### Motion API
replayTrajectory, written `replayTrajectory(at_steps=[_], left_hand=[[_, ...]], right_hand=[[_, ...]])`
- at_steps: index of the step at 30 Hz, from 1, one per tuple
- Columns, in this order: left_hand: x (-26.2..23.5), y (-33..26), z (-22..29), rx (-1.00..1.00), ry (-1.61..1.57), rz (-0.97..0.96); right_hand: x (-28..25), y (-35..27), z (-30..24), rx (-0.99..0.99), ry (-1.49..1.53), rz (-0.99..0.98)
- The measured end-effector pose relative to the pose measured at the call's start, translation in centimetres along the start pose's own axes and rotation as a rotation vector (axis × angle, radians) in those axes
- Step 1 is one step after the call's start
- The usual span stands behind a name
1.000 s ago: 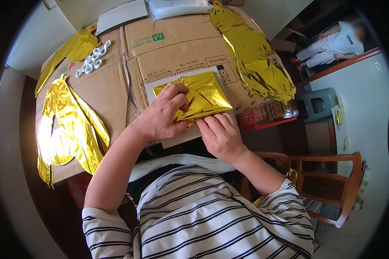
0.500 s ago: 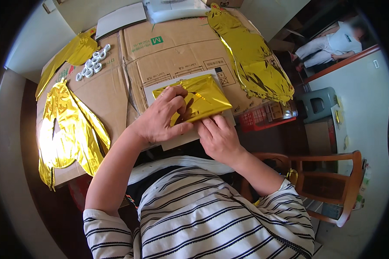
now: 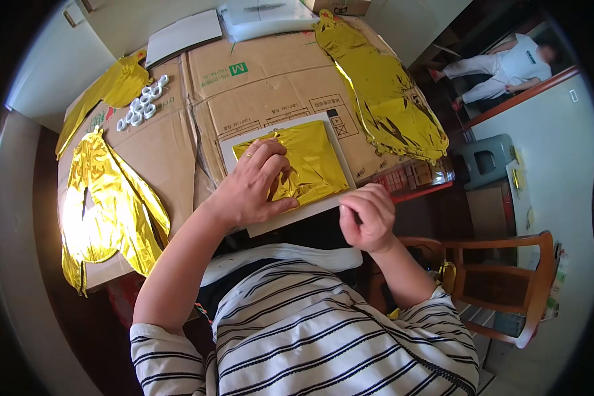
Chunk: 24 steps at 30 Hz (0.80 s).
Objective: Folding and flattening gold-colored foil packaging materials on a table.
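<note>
A folded gold foil balloon point(image 3: 313, 162) lies as a flat rectangle on a white card point(image 3: 290, 220) at the near edge of the cardboard-covered table. My left hand point(image 3: 254, 181) rests on its left part, fingers bent and thumb apart, pressing the foil down. The area beneath that palm is hidden. My right hand point(image 3: 369, 218) is loosely curled into a fist just off the card's near right corner, apart from the foil, and nothing shows in it.
Unfolded gold foil balloons lie at left point(image 3: 109, 198), far left point(image 3: 122, 79) and right point(image 3: 389, 92). Several small white ribbon rolls point(image 3: 142, 102) sit between. White boards point(image 3: 185, 36) lie at the back. Beside the table are a red basket point(image 3: 402, 185), grey stool point(image 3: 485, 158), wooden chair point(image 3: 538, 277) and seated person point(image 3: 521, 63).
My right hand has let go of the foil's near edge and moved right, curling up. The lifted near side of the foil now lies flat on the card. My left hand stays on it.
</note>
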<state>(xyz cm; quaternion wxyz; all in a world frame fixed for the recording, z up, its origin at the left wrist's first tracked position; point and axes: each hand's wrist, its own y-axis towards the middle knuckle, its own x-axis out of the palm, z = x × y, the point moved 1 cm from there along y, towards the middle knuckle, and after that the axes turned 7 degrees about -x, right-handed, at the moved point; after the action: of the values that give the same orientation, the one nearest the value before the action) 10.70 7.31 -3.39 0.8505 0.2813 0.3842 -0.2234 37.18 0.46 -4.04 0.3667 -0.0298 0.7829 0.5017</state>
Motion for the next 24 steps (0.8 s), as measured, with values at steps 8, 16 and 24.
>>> replayTrajectory(at_steps=[8,16,24], left_hand=[[0.2,0.2,0.3,-0.008,0.073,0.001],[0.6,-0.2,0.2,0.038,0.172,0.025],[0.3,-1.1,0.8,-0.171,0.226,0.011]], right_hand=[[1.6,5.5,3.2,0.057,-0.114,-0.387],[5.2,4.4,6.7,0.007,-0.160,-0.657],[5.5,4.2,6.5,0.030,-0.172,-0.658]])
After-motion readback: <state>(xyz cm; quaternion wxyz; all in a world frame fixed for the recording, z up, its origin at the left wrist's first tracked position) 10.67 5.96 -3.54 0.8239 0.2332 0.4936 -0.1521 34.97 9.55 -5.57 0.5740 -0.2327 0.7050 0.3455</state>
